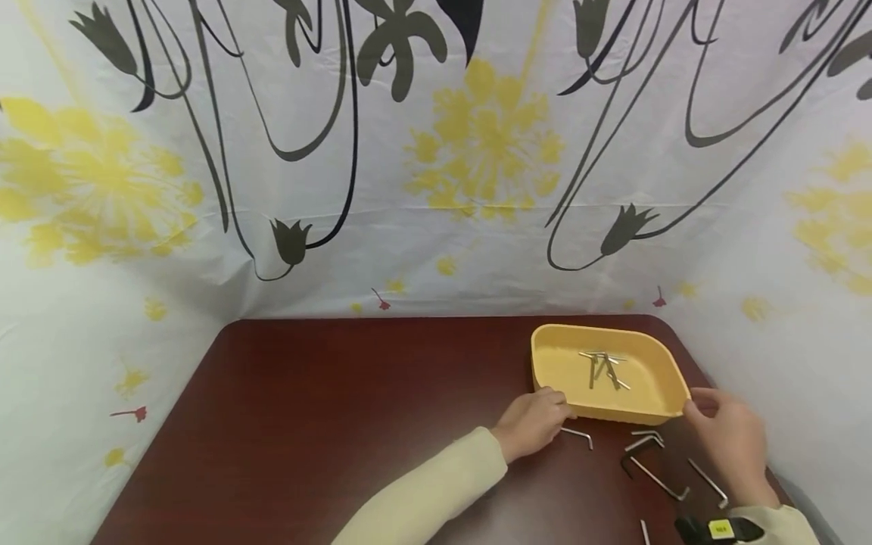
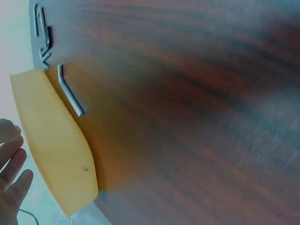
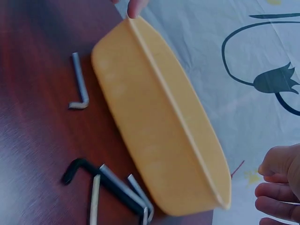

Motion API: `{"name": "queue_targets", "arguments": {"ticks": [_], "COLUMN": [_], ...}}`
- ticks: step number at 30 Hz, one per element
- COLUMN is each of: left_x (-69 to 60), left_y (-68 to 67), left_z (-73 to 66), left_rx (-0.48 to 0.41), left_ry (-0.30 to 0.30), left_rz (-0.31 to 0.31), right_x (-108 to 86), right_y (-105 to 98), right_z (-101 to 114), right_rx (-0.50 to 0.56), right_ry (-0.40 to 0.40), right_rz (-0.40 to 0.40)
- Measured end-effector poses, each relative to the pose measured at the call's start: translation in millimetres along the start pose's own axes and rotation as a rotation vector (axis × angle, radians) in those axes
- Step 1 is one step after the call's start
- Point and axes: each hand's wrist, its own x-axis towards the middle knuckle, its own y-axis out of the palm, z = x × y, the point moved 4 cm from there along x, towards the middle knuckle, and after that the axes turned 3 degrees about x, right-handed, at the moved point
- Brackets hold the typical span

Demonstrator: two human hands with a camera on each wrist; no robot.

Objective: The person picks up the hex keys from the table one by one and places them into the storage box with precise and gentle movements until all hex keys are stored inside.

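A shallow yellow plastic tray [image 1: 559,363] sits at the back right of the table with several L-shaped metal hex keys [image 1: 599,369] inside. My left hand [image 1: 534,421] holds its near left corner; one fingertip laps the rim in the right wrist view. At the near right corner is my right hand [image 1: 732,435], fingers loosely bent. In the right wrist view a gap shows between that hand [image 3: 282,185] and the tray [image 3: 140,117]. One silver hex key [image 2: 69,91] lies beside the tray's near side, close to my left hand [image 2: 11,171].
More hex keys lie in front of the tray, including a silver one [image 1: 659,478], a black one [image 3: 112,185] and another near my right wrist [image 1: 708,483]. A patterned cloth [image 1: 409,265] hangs behind the dark wooden table [image 1: 327,393]. A black device with a yellow label [image 1: 720,529] is strapped to my right wrist.
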Motion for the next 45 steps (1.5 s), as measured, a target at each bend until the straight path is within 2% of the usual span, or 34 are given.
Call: {"name": "queue_targets", "arguments": {"ticks": [8,15,21,28,34,39,45], "left_x": [-1.5,-0.4,1.9,8.7,11.1,12.3,15.0], "left_y": [8.7,23.2,35.5,42.1,45.2,48.0,49.3], "left_z": [-9.4,-27.3,-29.2,-32.1,-32.5,-33.2,-32.6], "left_rx": [-0.025,0.048,0.082,0.072,0.068,0.066,0.076], "left_ry": [-0.054,-0.044,-0.067,-0.083,-0.099,-0.116,-0.115], "left_rz": [0.103,0.207,0.264,0.294,0.316,0.308,0.301], "right_x": [-27.1,-45.9,-39.3,-36.4,-31.6,-25.1,-16.6], "right_y": [3,12,27,36,40,40,40], "right_z": [-1,-5,0,-5,-5,-5,-7], "right_rx": [-0.030,0.000,0.017,0.027,0.035,0.040,0.025], "right_ry": [-0.050,-0.141,-0.297,-0.357,-0.413,-0.409,-0.352], "right_rz": [-0.004,-0.046,-0.055,-0.057,-0.091,-0.099,-0.035]}}
